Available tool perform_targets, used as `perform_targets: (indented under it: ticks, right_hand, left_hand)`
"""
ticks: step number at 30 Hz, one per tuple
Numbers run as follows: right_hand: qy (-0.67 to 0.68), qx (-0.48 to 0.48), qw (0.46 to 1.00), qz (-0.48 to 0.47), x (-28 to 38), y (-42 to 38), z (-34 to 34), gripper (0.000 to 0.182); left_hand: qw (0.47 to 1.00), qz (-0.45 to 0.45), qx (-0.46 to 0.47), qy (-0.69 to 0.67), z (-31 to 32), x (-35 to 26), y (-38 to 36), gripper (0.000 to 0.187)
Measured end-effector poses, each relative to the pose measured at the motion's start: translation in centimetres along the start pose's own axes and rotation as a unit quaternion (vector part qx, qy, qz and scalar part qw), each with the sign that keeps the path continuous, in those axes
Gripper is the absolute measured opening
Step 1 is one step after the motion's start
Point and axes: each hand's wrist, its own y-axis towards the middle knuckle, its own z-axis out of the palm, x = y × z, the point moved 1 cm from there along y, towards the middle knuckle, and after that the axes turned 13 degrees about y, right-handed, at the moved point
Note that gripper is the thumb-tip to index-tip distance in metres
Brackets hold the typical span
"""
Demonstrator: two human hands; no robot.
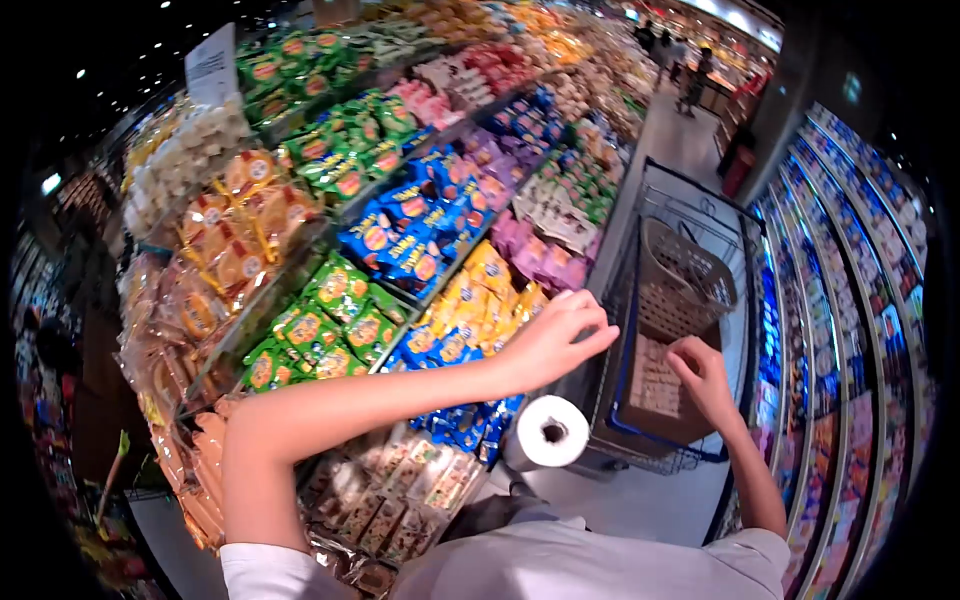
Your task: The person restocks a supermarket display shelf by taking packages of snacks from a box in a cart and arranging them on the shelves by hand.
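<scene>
My left hand (562,340) reaches across the yellow snack packets (478,290), toward the cart side. Its fingers are curled in, and whatever they pinch is too small or thin to make out. Over the shopping cart (655,440) is my right hand (702,378), thumb and fingers bent together; what they hold, if anything, does not show. The two hands are apart. A white roll (568,447) with a dark core stands below my left hand. Inside the cart are a grey-brown basket (668,305) and a cardboard box (656,385) of small light packages.
Sloped bins hold green packets (325,320), blue packets (415,215) and clear-wrapped bars (395,495). A paper sign (212,65) stands at the back left. Tall stocked shelves (850,300) line the right. People (695,80) are far down the aisle.
</scene>
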Motion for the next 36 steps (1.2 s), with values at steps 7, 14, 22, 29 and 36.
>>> perform_targets:
  ticks: [7, 14, 22, 29, 36]
  right_hand:
    - [0.006, -0.123, 0.983, 0.138, -13.2, -6.8, -11.8, 0.021]
    - [-0.023, 0.070, 0.972, 0.222, -32.8, -3.2, -12.3, 0.026]
    - [-0.184, 0.223, 0.877, 0.383, -51.9, 1.1, -3.0, 0.022]
    - [-0.096, 0.250, 0.942, 0.200, -52.9, -4.0, 4.7, 0.039]
    - [-0.107, 0.193, 0.975, -0.032, -50.5, -6.4, 6.1, 0.048]
  left_hand:
    - [0.967, -0.123, 0.189, -0.118, 11.7, -2.2, 3.9, 0.013]
    - [0.828, -0.407, 0.208, -0.325, 24.5, -3.9, 5.4, 0.016]
    - [0.852, -0.479, 0.043, -0.205, 42.4, 5.6, 6.6, 0.016]
    - [0.831, -0.505, 0.182, 0.146, 48.0, 11.2, 0.0, 0.020]
    - [0.745, -0.579, 0.286, 0.169, 46.7, 8.6, -2.2, 0.022]
